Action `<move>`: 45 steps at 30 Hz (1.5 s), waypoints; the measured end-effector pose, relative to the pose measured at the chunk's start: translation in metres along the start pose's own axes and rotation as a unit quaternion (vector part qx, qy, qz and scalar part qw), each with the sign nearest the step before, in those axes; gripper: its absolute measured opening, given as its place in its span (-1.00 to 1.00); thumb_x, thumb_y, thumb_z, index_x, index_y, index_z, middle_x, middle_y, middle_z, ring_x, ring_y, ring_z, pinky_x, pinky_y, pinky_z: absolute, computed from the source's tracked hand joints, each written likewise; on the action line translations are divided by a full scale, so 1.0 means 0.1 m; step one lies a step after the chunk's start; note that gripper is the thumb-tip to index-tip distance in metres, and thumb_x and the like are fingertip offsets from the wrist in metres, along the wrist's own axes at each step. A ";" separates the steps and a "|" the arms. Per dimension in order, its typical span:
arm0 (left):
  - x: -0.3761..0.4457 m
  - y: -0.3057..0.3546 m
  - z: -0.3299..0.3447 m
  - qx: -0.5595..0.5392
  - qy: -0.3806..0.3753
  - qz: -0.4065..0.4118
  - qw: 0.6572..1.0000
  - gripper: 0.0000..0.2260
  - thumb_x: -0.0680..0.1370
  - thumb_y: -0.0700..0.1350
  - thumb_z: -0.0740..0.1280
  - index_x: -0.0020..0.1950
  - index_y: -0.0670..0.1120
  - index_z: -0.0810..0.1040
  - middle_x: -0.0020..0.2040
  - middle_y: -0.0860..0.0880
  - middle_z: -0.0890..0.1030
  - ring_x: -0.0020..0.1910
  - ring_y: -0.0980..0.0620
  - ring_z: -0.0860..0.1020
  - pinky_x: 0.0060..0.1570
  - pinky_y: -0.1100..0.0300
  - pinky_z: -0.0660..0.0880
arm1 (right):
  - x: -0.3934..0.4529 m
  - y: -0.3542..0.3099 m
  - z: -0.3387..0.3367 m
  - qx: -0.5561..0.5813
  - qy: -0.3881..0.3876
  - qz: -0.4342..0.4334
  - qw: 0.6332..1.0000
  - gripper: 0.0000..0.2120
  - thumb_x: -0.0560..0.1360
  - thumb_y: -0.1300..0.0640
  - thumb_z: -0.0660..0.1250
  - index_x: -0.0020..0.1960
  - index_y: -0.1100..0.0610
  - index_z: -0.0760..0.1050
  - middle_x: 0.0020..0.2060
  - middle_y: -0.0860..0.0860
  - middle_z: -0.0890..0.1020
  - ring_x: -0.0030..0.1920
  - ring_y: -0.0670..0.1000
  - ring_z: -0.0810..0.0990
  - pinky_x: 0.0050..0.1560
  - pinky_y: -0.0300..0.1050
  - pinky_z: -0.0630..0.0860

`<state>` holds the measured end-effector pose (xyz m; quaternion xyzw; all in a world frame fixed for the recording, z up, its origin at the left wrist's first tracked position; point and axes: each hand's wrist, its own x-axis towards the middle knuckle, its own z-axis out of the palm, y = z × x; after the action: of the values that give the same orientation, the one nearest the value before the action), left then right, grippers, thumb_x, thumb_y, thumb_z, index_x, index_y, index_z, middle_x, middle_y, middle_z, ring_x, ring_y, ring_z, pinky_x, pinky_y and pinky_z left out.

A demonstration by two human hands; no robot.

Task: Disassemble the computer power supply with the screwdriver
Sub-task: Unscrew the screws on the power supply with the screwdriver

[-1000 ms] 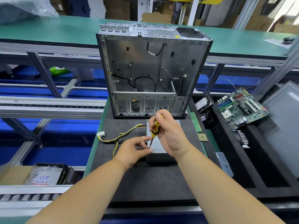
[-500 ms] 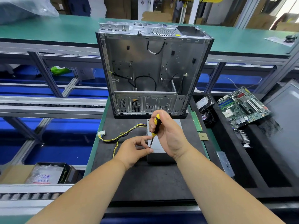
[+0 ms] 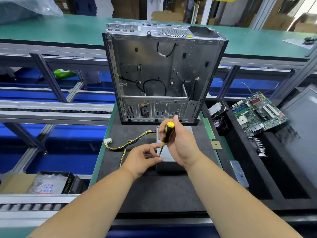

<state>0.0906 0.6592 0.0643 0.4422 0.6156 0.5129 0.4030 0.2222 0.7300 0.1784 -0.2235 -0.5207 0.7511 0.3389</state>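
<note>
The grey power supply (image 3: 167, 156) lies flat on the black mat (image 3: 154, 191), in front of the open computer case. Its yellow and black cable bundle (image 3: 127, 145) trails left to a white connector. My right hand (image 3: 180, 145) grips the black and yellow screwdriver (image 3: 167, 133), held nearly upright with its tip down at the supply's left top edge. My left hand (image 3: 142, 159) sits at the supply's left side, thumb and fingertips pinched around the screwdriver tip where it meets the box.
An empty metal computer case (image 3: 161, 74) stands upright just behind the supply. A RAM stick (image 3: 209, 128) and a CPU chip (image 3: 216, 144) lie on the green strip to the right. Further right are a motherboard (image 3: 257, 114), a fan and a hard drive. Conveyor rails run to the left.
My right hand has turned on the screwdriver handle, and the yellow cap now shows more above my fingers. My left hand and the power supply have stayed in place.
</note>
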 end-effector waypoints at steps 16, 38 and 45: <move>-0.04 0.29 -0.07 0.239 -0.025 0.079 0.968 -0.90 0.44 -0.13 0.50 -0.13 0.05 0.64 0.15 0.23 0.57 0.19 0.30 0.49 0.23 0.36 0.39 | -0.03 -0.05 -0.10 -0.020 -0.003 -0.003 1.000 -0.66 0.66 -0.02 0.12 -0.10 0.19 0.50 -0.29 0.03 0.56 -0.23 0.00 0.56 -0.09 -0.16 0.50; -0.03 0.46 -0.01 0.425 -0.033 0.119 0.897 -0.92 0.54 -0.01 0.39 -0.02 0.04 0.54 0.04 0.15 0.44 0.10 0.11 0.37 0.15 0.19 0.39 | 0.01 -0.17 -0.20 -0.265 0.054 0.021 0.963 -0.62 0.50 -0.23 0.10 -0.20 -0.02 0.55 -0.25 -0.12 0.60 -0.17 -0.13 0.52 0.00 -0.18 0.40; -0.07 0.46 0.00 0.259 -0.027 -0.014 0.966 -0.89 0.47 -0.13 0.45 -0.16 0.05 0.54 -0.18 0.12 0.53 -0.27 0.28 0.46 -0.22 0.45 0.36 | -0.01 -0.35 -0.19 -0.523 0.036 -0.076 0.848 -0.69 0.65 -0.07 0.11 -0.20 0.04 0.39 -0.34 -0.14 0.55 -0.32 -0.11 0.39 -0.30 -0.18 0.29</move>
<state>0.0989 0.6560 0.1099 0.5361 0.7225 0.3185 0.2985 0.2456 0.7497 0.2041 -0.3539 -0.8395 0.3309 0.2461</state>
